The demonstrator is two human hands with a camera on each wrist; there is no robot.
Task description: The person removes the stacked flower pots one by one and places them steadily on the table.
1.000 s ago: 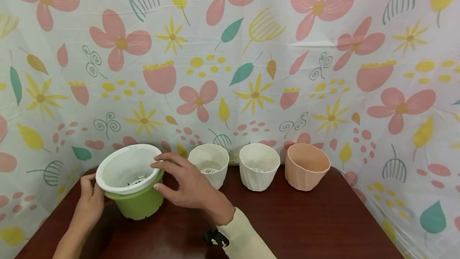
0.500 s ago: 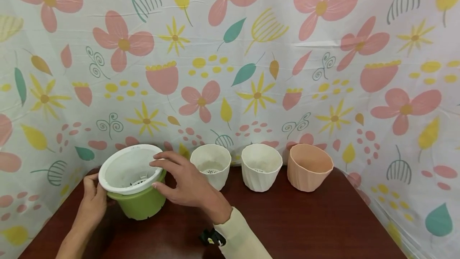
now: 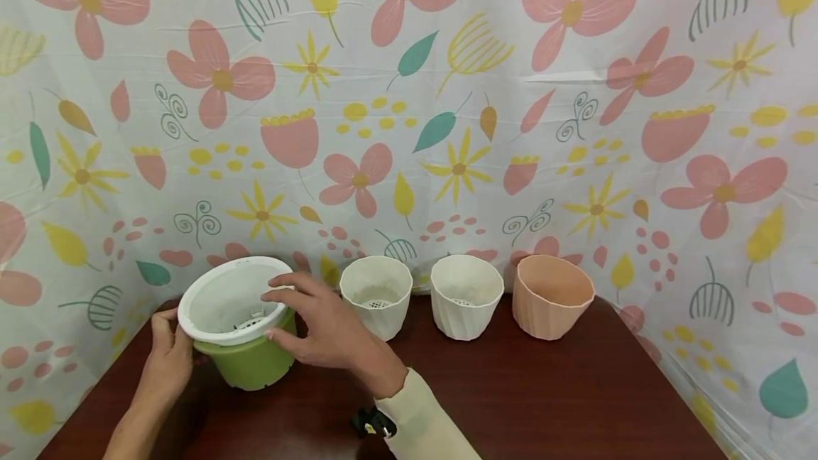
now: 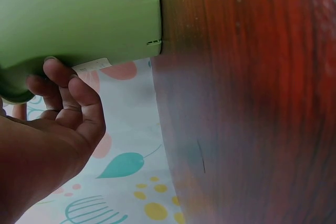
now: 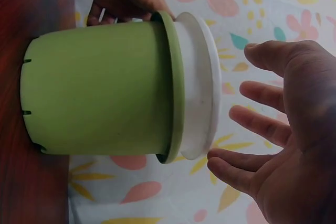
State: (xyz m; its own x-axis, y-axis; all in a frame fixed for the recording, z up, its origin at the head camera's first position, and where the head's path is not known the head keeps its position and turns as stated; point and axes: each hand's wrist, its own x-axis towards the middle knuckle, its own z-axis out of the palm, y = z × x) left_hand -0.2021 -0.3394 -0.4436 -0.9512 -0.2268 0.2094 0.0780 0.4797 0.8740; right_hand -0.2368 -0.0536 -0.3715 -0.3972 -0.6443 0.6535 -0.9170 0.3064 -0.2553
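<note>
A green flowerpot stands on the table at the left, and a white inner pot with a slotted bottom is nested in it. The white rim sits raised above the green one. My left hand grips the pots' left side at the rim; in the left wrist view its curled fingers lie against the green wall, below the rim. My right hand is at the white rim's right side with its fingers spread. From the right wrist, its fingertips show just off the white rim, holding nothing.
To the right, a row of fluted pots stands along the back of the dark wooden table: a white pot, another white pot and a peach pot. A flower-printed cloth hangs close behind them.
The camera view has shifted slightly, so everything sits a little further right. My right hand has drawn back slightly toward the pot's inside; both pots stay nested as before.
</note>
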